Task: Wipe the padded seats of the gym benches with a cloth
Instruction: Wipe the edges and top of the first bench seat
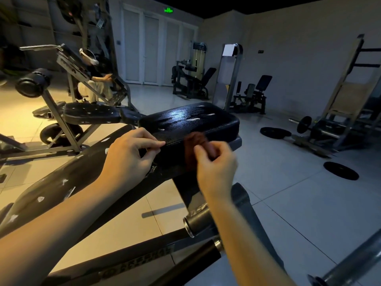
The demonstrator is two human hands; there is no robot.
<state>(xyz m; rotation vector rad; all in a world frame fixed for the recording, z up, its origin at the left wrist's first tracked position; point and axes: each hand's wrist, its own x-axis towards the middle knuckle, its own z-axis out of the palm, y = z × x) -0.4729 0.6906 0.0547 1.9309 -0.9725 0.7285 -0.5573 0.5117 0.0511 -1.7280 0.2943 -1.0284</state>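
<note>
Two hands are working at the near edge of the padded seat (pixel 191 120), and that edge is what my next stroke is turning on. My right hand (pixel 214 164) is gripping the cloth (pixel 195 145), a reddish-brown wad, blurred, bunched between curled fingers and thumb. It is hanging against the seat's front face just ahead of my knuckles. My left hand (pixel 132 153) is curling, with thumb and forefinger tips drawn together right at the seat's edge. Whether they are pinching anything I cannot tell.

The seat is lying directly beyond both hands and a little above them. Its glossy top is stretching away from my fingertips and reaching further out past my right hand than past my left. Its longer side is running across me, from left hand to right. I am judging the right hand the better placed, since it is carrying the cloth. It is probably needing to lift over the edge and sweep along that crosswise line.
</note>
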